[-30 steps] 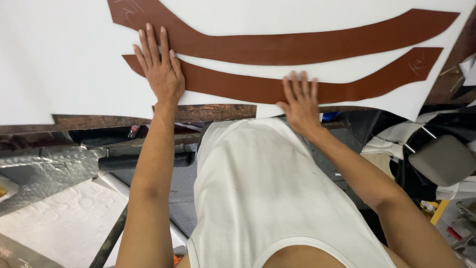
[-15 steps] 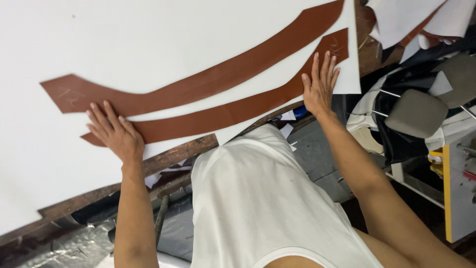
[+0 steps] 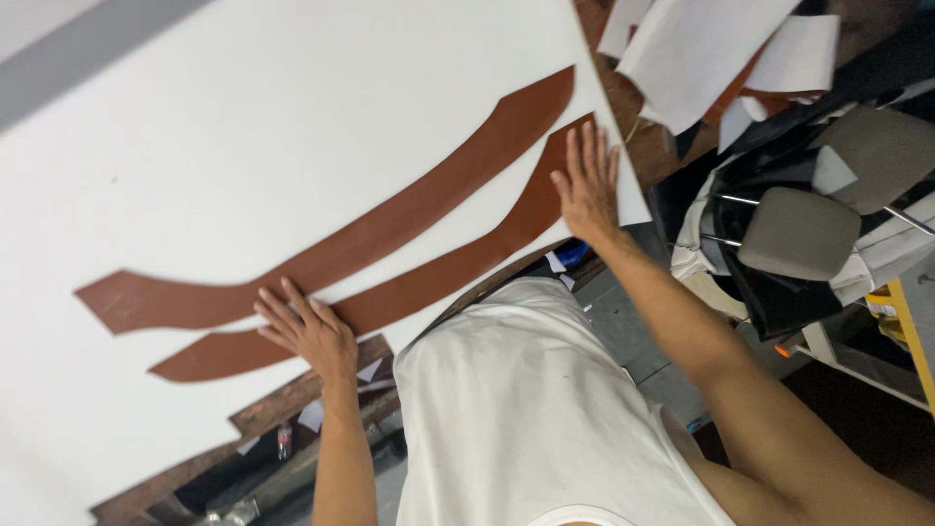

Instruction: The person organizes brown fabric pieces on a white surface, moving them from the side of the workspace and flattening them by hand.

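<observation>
Lying flat on a large white sheet (image 3: pixel 243 146), two long curved brown strips run side by side: an upper strip (image 3: pixel 370 229) and a lower strip (image 3: pixel 438 268). Beyond the sheet's right edge, loose white paper pieces (image 3: pixel 701 49) rest on the wooden table (image 3: pixel 292 404), and a grey padded headrest (image 3: pixel 799 234) sits further right beside a yellow frame (image 3: pixel 911 321). Nothing lies between my hands and the strips. My left hand (image 3: pixel 310 331) presses palm down on the lower strip near its left end, fingers (image 3: pixel 282 310) spread and extended, gripping nothing. My right hand (image 3: pixel 587 185) rests flat on the same strip's right end, fingers straight and slightly fanned, close to the sheet's edge.
</observation>
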